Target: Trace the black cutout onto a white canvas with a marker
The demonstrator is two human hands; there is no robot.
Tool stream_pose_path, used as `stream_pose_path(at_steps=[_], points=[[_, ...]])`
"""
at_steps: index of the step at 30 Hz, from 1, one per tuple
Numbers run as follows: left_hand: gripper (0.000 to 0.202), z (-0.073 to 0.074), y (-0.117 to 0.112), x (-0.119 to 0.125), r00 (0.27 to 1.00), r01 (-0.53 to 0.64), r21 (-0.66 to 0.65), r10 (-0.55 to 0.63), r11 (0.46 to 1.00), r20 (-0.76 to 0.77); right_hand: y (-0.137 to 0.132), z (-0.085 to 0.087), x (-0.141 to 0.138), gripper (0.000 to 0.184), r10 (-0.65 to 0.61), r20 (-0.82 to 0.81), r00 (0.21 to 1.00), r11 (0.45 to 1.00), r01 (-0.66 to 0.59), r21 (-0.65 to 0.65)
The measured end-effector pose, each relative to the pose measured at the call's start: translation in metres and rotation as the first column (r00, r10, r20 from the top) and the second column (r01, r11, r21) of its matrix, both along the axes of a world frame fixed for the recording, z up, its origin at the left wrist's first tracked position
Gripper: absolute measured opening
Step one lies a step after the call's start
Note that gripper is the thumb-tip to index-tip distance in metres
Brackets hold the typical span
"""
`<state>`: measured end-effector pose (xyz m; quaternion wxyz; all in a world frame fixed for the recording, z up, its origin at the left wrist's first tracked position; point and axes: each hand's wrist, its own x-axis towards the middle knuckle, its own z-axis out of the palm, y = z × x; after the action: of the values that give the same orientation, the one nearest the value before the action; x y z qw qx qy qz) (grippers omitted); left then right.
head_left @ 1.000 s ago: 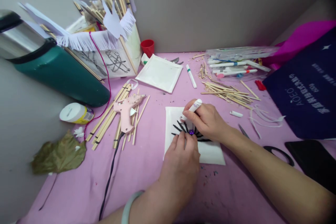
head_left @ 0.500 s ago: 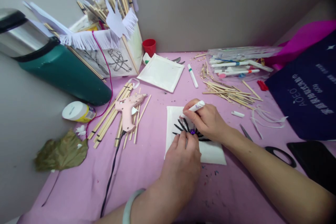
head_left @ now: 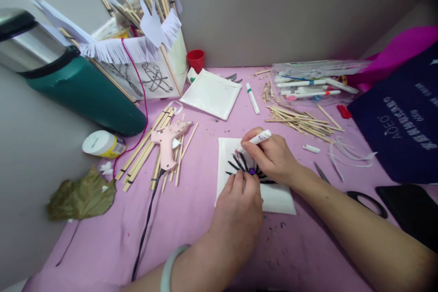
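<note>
A white square card [head_left: 277, 198] lies flat on the pink table [head_left: 191, 219] in front of me. Black strokes fan out across it around a small purple gem [head_left: 252, 171]. My right hand [head_left: 273, 157] grips a white marker [head_left: 257, 139], its tip down on the card at the upper strokes. My left hand [head_left: 239, 210] rests with its fingertips pressed on the card's near side, just below the gem, and has nothing in it. A pale bangle circles that wrist.
A pink glue gun [head_left: 167, 141] lies on wooden sticks [head_left: 147, 150] at left, its black cord trailing toward me. Behind stand a green flask [head_left: 78, 96], a stick-and-paper lantern [head_left: 143, 59], a red cup [head_left: 196, 59], a white tray [head_left: 212, 93]. Right: loose sticks [head_left: 301, 121], marker box [head_left: 308, 82], scissors [head_left: 362, 196], dark bag [head_left: 400, 123].
The marker tip has crept a little to the right along the black strokes. My left hand stays pressed on the card.
</note>
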<state>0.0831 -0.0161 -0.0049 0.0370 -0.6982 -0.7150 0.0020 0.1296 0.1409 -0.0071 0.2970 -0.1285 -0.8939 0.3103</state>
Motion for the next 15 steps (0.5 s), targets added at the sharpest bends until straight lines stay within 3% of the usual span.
stream_pose_path(at_steps=[15], points=[[0.032, -0.0016, 0.0006, 0.0001, 1.0, -0.008, 0.025, 0.008, 1.0, 0.017, 0.0015, -0.0025, 0.0006, 0.017, 0.086, 0.068, 0.994, 0.995, -0.083, -0.048]])
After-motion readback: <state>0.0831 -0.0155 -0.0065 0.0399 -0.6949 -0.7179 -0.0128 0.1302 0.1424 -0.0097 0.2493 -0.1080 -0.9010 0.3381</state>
